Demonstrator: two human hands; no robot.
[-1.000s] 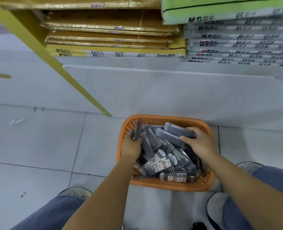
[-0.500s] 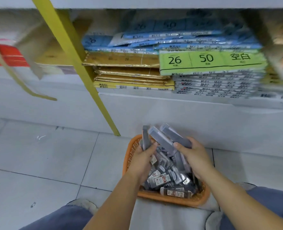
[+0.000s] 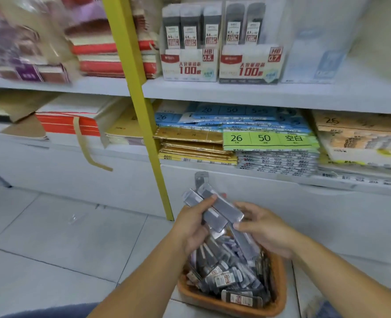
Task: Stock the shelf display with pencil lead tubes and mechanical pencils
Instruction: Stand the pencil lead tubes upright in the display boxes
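Above the basket (image 3: 279, 290), flat grey lead tubes (image 3: 224, 206) overlap.

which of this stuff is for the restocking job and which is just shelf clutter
For the job: lead tubes gripped by left hand and right hand; orange basket; HB 0.5 display box; HB 0.7 display box.
Just there: green paper pack; gold paper packs; red stacks; yellow post.
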